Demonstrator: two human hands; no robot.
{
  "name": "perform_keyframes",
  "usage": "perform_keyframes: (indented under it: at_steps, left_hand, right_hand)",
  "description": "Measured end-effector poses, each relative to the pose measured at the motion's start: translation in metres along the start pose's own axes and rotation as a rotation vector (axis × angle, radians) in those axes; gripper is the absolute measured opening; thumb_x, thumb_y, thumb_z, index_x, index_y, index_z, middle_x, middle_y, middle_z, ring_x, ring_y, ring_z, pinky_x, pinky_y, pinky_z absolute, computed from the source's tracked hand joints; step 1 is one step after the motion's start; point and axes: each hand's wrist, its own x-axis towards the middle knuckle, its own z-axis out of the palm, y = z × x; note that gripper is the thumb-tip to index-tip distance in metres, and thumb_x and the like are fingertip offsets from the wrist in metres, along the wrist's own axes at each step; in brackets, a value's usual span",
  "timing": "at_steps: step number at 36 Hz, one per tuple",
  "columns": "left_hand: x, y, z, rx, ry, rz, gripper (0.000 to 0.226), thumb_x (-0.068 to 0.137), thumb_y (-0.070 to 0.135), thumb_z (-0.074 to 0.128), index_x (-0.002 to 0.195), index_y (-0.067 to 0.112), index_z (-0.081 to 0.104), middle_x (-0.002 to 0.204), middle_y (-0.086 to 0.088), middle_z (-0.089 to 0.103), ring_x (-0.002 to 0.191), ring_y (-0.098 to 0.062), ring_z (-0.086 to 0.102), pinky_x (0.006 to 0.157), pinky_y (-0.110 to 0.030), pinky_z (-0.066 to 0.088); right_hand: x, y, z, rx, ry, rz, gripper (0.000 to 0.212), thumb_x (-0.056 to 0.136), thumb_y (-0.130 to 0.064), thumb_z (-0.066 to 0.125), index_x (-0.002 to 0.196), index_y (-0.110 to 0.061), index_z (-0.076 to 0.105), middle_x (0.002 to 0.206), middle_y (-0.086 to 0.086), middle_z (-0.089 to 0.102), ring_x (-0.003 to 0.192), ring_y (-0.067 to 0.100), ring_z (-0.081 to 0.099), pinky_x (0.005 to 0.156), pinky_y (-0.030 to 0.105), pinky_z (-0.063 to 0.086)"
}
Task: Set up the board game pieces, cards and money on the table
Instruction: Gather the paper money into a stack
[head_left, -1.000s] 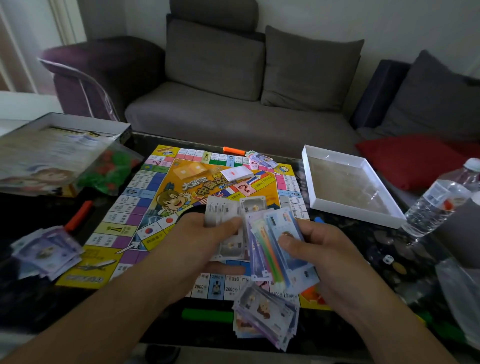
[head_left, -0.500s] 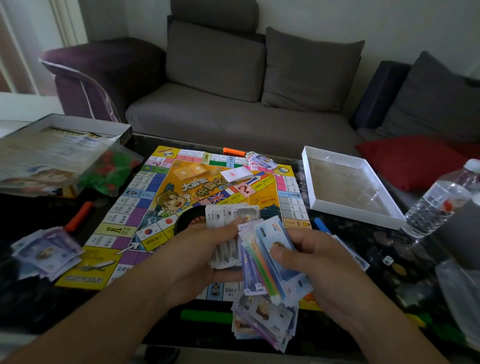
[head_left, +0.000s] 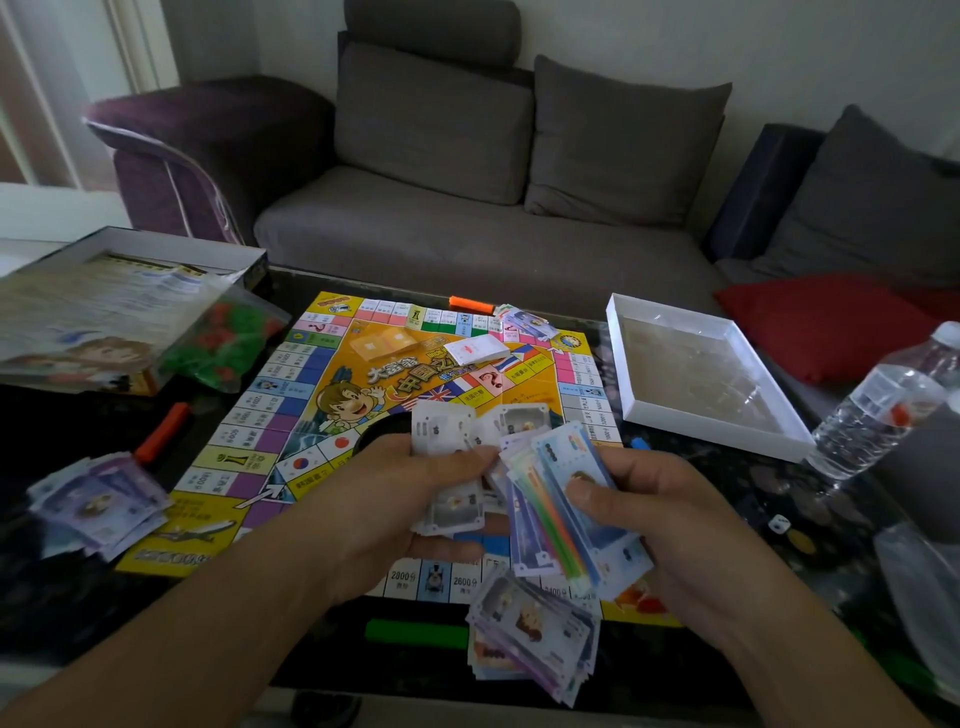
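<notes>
The colourful game board (head_left: 322, 395) lies open on the dark table. Above its near edge my left hand (head_left: 395, 499) grips a small stack of white paper notes (head_left: 452, 467). My right hand (head_left: 660, 519) holds a fanned wad of blue, purple and green play money (head_left: 550, 499), thumb on top. A pile of notes (head_left: 530, 634) lies at the near edge below my hands. Another money pile (head_left: 98, 504) sits at the left, a third (head_left: 524, 322) at the board's far edge. A white card deck (head_left: 478, 349) and an orange deck (head_left: 384, 343) rest on the board.
The game box (head_left: 104, 312) with a leaflet and a bag of red and green pieces (head_left: 223, 343) stands at the left. A white box lid (head_left: 696, 374) lies at the right, beside a water bottle (head_left: 878, 405). Orange (head_left: 163, 431) and green (head_left: 415, 634) sticks and a die (head_left: 778, 524) lie about. A sofa stands behind.
Both hands have kept sorting notes over the board's near edge; the white stack in my left hand has shifted slightly against the fanned wad. Little else has moved.
</notes>
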Motion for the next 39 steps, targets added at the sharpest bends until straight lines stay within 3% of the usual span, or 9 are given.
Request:
perform_keyframes:
  at_steps: [7, 11, 12, 16, 18, 20, 24, 31, 39]
  left_hand:
    - [-0.002, 0.001, -0.002, 0.074, -0.039, 0.064, 0.019, 0.099, 0.024, 0.065, 0.11, 0.012, 0.075, 0.104, -0.008, 0.081, 0.09, -0.028, 0.079, 0.062, -0.032, 0.062]
    - [-0.001, 0.001, -0.005, 0.109, -0.07, 0.101, 0.023, 0.098, 0.027, 0.067, 0.111, 0.012, 0.076, 0.103, -0.012, 0.08, 0.091, -0.034, 0.078, 0.07, -0.039, 0.066]
    - [0.0, 0.0, -0.005, 0.123, -0.073, 0.101, 0.022, 0.097, 0.027, 0.067, 0.109, 0.011, 0.077, 0.103, -0.013, 0.08, 0.091, -0.035, 0.078, 0.072, -0.04, 0.066]
    - [0.001, 0.0, -0.006, 0.193, -0.077, 0.079, 0.02, 0.097, 0.023, 0.071, 0.106, 0.007, 0.077, 0.101, -0.015, 0.08, 0.09, -0.035, 0.078, 0.072, -0.041, 0.065]
    - [0.001, 0.0, -0.005, 0.181, -0.042, 0.082, 0.018, 0.098, 0.02, 0.07, 0.107, 0.005, 0.075, 0.098, -0.015, 0.08, 0.087, -0.034, 0.079, 0.069, -0.039, 0.064]
    - [0.002, 0.001, -0.004, 0.112, 0.012, 0.089, 0.018, 0.097, 0.018, 0.07, 0.107, 0.003, 0.073, 0.097, -0.016, 0.08, 0.086, -0.034, 0.079, 0.066, -0.039, 0.065]
    - [0.004, 0.004, 0.0, -0.123, 0.11, 0.061, 0.02, 0.096, 0.012, 0.071, 0.114, 0.004, 0.07, 0.099, -0.017, 0.08, 0.084, -0.034, 0.079, 0.062, -0.039, 0.065]
    - [0.005, 0.003, 0.001, -0.253, 0.098, 0.06, 0.025, 0.093, 0.014, 0.071, 0.117, 0.007, 0.071, 0.103, -0.016, 0.08, 0.09, -0.035, 0.079, 0.068, -0.043, 0.066]
    - [0.005, 0.002, -0.003, -0.265, 0.105, 0.029, 0.022, 0.095, 0.019, 0.068, 0.112, 0.006, 0.074, 0.101, -0.015, 0.08, 0.087, -0.031, 0.079, 0.064, -0.036, 0.065]
  right_hand:
    - [-0.003, -0.002, -0.005, -0.172, -0.092, 0.038, 0.022, 0.099, -0.009, 0.064, 0.113, -0.013, 0.081, 0.108, 0.009, 0.08, 0.098, 0.035, 0.077, 0.095, 0.059, 0.058]
    - [-0.002, 0.001, -0.009, -0.238, -0.138, 0.064, 0.02, 0.099, -0.013, 0.067, 0.108, -0.02, 0.084, 0.135, 0.004, 0.071, 0.137, 0.032, 0.057, 0.094, 0.042, 0.059]
    - [-0.002, 0.001, -0.01, -0.252, -0.148, 0.066, 0.019, 0.099, -0.015, 0.068, 0.108, -0.02, 0.084, 0.136, 0.004, 0.07, 0.137, 0.031, 0.057, 0.095, 0.044, 0.059]
    - [-0.003, -0.001, -0.01, -0.304, -0.179, 0.058, 0.021, 0.094, -0.03, 0.076, 0.112, -0.02, 0.082, 0.116, 0.004, 0.078, 0.104, 0.031, 0.074, 0.099, 0.061, 0.055]
    - [-0.003, 0.0, -0.01, -0.269, -0.171, 0.06, 0.025, 0.091, -0.033, 0.078, 0.114, -0.023, 0.082, 0.131, 0.003, 0.073, 0.116, 0.028, 0.071, 0.098, 0.054, 0.057]
    - [-0.003, 0.0, -0.01, -0.207, -0.151, 0.063, 0.019, 0.097, -0.023, 0.073, 0.114, -0.025, 0.082, 0.141, 0.003, 0.067, 0.124, 0.027, 0.068, 0.095, 0.047, 0.06]
    - [-0.002, 0.0, -0.004, -0.023, -0.099, 0.082, 0.03, 0.089, -0.018, 0.067, 0.117, -0.016, 0.08, 0.118, 0.009, 0.078, 0.105, 0.035, 0.076, 0.098, 0.056, 0.058]
    - [0.005, 0.007, 0.009, 0.269, -0.015, 0.103, 0.03, 0.082, -0.015, 0.068, 0.107, -0.017, 0.083, 0.118, 0.017, 0.077, 0.109, 0.041, 0.073, 0.1, 0.062, 0.055]
    - [0.014, 0.011, 0.01, 0.305, 0.035, 0.111, 0.03, 0.081, -0.015, 0.071, 0.109, -0.013, 0.083, 0.119, 0.021, 0.075, 0.111, 0.048, 0.069, 0.101, 0.065, 0.053]
